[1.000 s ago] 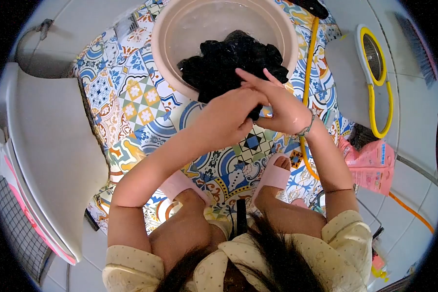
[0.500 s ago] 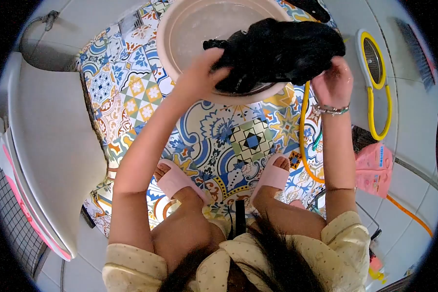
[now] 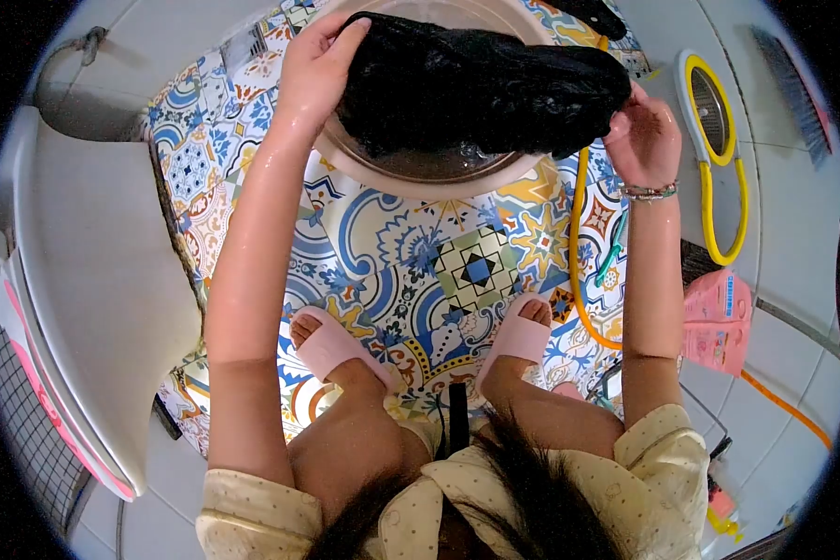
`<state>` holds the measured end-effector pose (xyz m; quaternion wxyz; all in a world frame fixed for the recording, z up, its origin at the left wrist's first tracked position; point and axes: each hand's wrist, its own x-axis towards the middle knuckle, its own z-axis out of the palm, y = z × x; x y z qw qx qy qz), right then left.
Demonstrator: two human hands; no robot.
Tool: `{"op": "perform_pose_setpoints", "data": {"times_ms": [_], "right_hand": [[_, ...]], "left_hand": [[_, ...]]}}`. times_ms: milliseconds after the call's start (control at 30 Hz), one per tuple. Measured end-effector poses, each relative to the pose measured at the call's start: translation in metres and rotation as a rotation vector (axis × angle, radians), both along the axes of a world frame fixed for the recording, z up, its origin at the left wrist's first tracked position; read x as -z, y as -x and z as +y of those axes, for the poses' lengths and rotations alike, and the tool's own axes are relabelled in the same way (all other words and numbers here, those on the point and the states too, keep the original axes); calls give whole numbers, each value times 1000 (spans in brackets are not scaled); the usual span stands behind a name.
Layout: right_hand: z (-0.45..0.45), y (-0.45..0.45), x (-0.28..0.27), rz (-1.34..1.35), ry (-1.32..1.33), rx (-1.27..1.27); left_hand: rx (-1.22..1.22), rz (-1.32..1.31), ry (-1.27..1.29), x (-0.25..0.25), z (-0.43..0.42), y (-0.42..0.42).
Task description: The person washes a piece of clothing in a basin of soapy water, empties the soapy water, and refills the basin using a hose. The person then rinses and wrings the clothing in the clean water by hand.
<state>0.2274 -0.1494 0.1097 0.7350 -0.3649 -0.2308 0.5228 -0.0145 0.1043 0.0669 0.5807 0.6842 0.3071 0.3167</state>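
A wet black cloth garment [image 3: 476, 89] is stretched sideways between my two hands, above a round beige basin [image 3: 420, 187]. Its exact kind I cannot make out. My left hand [image 3: 317, 70] is closed on its left end, thumb near the upper corner. At the other end, my right hand [image 3: 646, 135] pinches the cloth's edge, and a beaded bracelet circles that wrist. The garment covers most of the basin's opening, and a little water shows below its lower edge.
A yellow hose [image 3: 581, 243] runs over the patterned floor right of the basin. On the right are a yellow-rimmed brush [image 3: 711, 107], a bristled brush [image 3: 793, 93] and a pink pouch [image 3: 719, 322]. A white curved fixture [image 3: 107, 280] stands left. My feet wear pink slippers [image 3: 341, 345].
My left hand has moved up and to the left, drawing the black garment out wider. My right hand has shifted only slightly and still grips its right end.
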Motion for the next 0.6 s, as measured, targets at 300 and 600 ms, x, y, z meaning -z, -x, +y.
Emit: {"op": "perform_pose_setpoints", "data": {"times_ms": [300,600], "right_hand": [[16,26,38,-632,370,56],[7,9,55,-1957,606,-253]], "left_hand": [[39,369,-575,43,-18,8],[758,492,-595,73,-86,-17]]}}
